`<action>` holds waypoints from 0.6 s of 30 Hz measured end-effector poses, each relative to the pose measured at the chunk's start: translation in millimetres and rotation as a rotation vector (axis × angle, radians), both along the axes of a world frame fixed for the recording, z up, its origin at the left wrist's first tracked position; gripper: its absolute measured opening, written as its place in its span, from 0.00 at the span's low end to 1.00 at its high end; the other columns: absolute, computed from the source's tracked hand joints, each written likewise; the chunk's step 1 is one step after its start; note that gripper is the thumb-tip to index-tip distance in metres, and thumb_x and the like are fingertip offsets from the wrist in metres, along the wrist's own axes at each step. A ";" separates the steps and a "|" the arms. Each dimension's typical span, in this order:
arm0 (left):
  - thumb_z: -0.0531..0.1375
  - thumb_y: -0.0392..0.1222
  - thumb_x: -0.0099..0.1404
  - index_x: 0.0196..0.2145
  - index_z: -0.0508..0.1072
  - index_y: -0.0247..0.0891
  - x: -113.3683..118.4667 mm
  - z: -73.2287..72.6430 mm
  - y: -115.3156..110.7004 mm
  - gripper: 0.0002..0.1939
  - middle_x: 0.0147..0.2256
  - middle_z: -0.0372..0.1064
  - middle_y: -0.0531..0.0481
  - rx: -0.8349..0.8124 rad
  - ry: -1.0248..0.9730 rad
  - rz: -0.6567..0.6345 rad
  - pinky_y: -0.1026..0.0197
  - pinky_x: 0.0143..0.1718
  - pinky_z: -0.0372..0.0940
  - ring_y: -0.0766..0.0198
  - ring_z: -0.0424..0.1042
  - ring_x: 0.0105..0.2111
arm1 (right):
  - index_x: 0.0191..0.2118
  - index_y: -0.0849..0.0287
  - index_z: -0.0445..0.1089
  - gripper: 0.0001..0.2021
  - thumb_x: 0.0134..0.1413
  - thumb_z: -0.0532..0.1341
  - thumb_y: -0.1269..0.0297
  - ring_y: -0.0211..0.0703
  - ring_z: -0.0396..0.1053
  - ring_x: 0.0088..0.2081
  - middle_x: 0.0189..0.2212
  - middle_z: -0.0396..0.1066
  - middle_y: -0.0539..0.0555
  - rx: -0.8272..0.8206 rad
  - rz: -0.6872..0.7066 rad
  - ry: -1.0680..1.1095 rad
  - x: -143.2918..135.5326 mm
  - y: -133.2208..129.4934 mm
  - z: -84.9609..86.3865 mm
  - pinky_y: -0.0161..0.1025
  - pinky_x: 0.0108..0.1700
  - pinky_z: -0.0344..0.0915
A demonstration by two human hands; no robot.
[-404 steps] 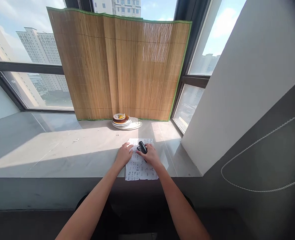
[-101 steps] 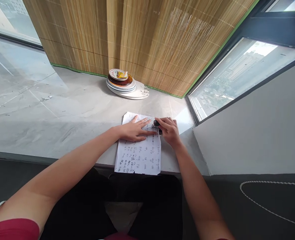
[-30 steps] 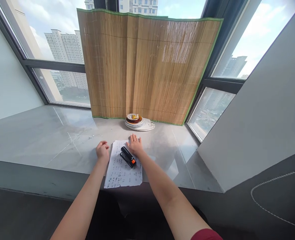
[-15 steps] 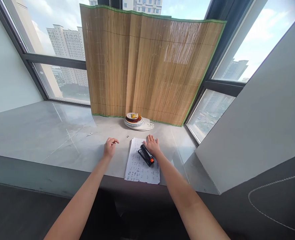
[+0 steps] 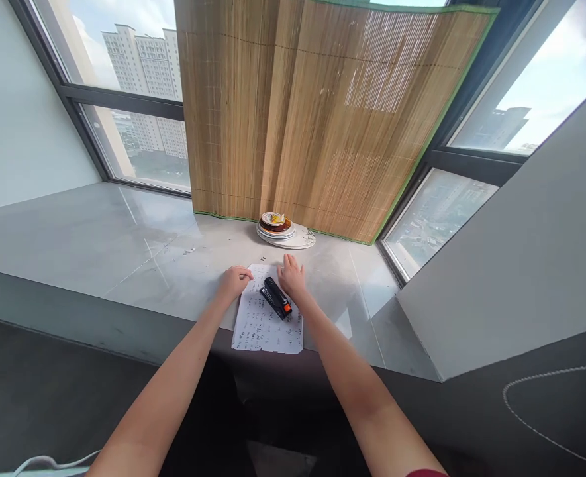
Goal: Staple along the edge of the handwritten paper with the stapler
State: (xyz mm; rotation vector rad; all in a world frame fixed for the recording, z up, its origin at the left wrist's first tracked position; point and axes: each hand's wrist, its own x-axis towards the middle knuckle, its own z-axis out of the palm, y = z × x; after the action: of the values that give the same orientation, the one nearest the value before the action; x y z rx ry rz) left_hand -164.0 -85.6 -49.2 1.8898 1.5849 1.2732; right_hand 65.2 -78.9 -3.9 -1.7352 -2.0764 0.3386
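Note:
Several handwritten paper sheets (image 5: 253,329) lie as a stack at the front edge of the ledge, and a black stapler (image 5: 276,298) with an orange tab rests on top of them. At the upper left corner of the paper, my left hand (image 5: 234,282) is closed, its curled fingers and thumb on the corner. My right hand (image 5: 291,277) lies over the upper right part of the sheets, right beside the stapler, fingers stretched forward. It hides that corner of the paper.
Behind the paper stands a stack of small plates (image 5: 276,232) on an oval white board (image 5: 306,237). Tiny dark bits (image 5: 263,258) lie before it. A bamboo blind (image 5: 312,132) hangs at the window. The tiled ledge (image 5: 158,255) ends in a front edge; an angled wall (image 5: 511,252) bounds the right.
The paper, with the stapler on it, has slid left along the ledge together with my right hand. My left hand has come to the paper's corner. The whole view has shifted slightly.

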 end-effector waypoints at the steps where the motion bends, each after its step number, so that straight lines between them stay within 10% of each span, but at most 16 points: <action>1: 0.60 0.32 0.57 0.24 0.81 0.47 0.7 -2.5 0.7 0.13 0.38 0.82 0.50 0.003 0.012 0.007 0.51 0.51 0.72 0.52 0.78 0.44 | 0.70 0.66 0.63 0.29 0.74 0.42 0.59 0.54 0.60 0.70 0.70 0.63 0.68 0.055 -0.025 0.102 7.0 -13.0 -0.2 0.55 0.71 0.57; 8: 0.60 0.29 0.59 0.28 0.84 0.46 4.2 -12.1 7.5 0.15 0.41 0.83 0.48 0.033 -0.029 -0.029 0.45 0.55 0.71 0.48 0.75 0.50 | 0.55 0.56 0.74 0.21 0.66 0.60 0.49 0.52 0.75 0.44 0.46 0.77 0.59 0.105 0.159 0.311 36.6 -101.1 -16.0 0.46 0.48 0.72; 18: 0.56 0.28 0.60 0.31 0.84 0.43 8.7 -6.6 0.5 0.18 0.43 0.83 0.45 -0.079 -0.077 0.032 0.45 0.57 0.70 0.48 0.76 0.50 | 0.38 0.53 0.76 0.13 0.61 0.66 0.48 0.55 0.81 0.45 0.44 0.83 0.58 0.234 0.077 0.498 34.9 -93.7 -30.6 0.50 0.52 0.74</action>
State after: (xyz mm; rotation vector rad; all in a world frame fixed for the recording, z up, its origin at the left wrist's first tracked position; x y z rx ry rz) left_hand -155.4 -85.1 -55.7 1.7540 1.6082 1.2619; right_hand 100.1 -172.6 -34.4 -1.2787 -1.7419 0.4741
